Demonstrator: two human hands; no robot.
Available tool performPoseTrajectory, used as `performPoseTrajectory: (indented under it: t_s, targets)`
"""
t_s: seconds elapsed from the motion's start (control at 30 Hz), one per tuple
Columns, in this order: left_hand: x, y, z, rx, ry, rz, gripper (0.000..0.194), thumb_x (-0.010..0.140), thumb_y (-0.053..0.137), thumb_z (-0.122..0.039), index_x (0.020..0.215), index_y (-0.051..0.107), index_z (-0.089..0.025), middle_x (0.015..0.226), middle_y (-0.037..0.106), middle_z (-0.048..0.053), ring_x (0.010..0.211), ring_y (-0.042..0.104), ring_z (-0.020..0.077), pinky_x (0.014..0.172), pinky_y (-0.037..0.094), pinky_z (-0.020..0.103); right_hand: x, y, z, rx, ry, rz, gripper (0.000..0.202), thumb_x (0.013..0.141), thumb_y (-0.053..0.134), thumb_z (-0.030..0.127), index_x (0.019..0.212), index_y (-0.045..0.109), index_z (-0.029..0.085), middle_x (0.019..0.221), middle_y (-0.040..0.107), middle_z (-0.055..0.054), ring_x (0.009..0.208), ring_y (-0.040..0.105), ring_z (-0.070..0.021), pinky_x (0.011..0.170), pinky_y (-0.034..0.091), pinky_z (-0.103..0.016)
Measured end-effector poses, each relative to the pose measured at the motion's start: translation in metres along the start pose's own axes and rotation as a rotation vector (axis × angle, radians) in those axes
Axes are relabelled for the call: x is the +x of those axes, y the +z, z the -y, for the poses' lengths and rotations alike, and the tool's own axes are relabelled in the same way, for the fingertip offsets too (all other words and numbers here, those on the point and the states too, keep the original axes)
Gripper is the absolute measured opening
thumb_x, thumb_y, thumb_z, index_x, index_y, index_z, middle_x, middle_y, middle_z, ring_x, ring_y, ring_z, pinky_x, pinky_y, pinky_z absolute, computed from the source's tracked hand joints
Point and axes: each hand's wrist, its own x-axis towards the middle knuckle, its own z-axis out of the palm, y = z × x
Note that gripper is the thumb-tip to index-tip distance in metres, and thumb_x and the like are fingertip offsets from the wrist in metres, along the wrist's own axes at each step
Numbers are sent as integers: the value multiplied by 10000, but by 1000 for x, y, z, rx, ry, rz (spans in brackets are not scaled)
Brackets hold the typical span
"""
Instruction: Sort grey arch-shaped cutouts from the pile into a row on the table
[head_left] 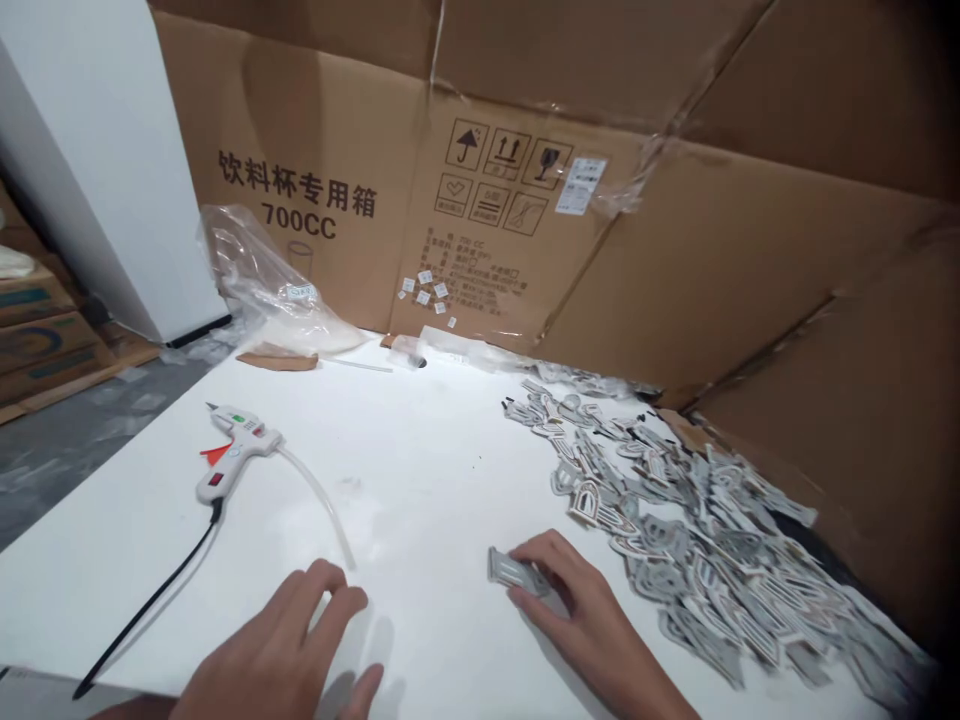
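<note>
My right hand (577, 610) grips a small flat grey piece (514, 571) between thumb and fingers, low over the white table (420, 460). To its left, my left hand (285, 640) hangs over the table's front part with fingers bent and apart, holding nothing. A white glue gun (238, 450) with a red trigger lies on its side at the left; its clear glue stick curves toward my left hand. A wide pile of similar grey and white flat pieces (667, 540) spreads over the right side, beyond my right hand.
Large cardboard boxes (330, 120) stand behind and to the right of the table. Clear plastic wrap (270, 285) and a brown cardboard scrap (277, 360) are at the back left. The gun's black cord (150, 600) runs to the front left edge.
</note>
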Motion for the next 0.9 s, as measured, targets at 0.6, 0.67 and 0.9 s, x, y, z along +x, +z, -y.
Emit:
performPoseTrajectory:
  t_s: [0.6,0.67,0.9]
  targets:
    - [47,33,-31,-127,-226,32,173,1020,601,-295,855,601,-243,795,682,-13,641,648,183,607,365,346,79,-4,63,19,-423,480,425,854,928,290,1218,710,317,1230,673,-11,1222,572,-277,1065,484,-416]
    - [45,37,-33,-116,-200,-3,160,1009,640,-339,882,609,-247,830,687,-6,640,653,188,594,383,352,82,-14,51,-91,-302,380,353,833,926,287,1077,670,285,1146,659,-1,1093,591,-257,933,486,-379]
    - [31,56,-46,-84,-81,-56,130,888,713,-244,982,626,-259,882,688,19,689,703,236,522,418,363,74,-6,21,-53,-67,371,223,811,769,151,976,669,263,918,602,35,830,555,-183,725,427,-310]
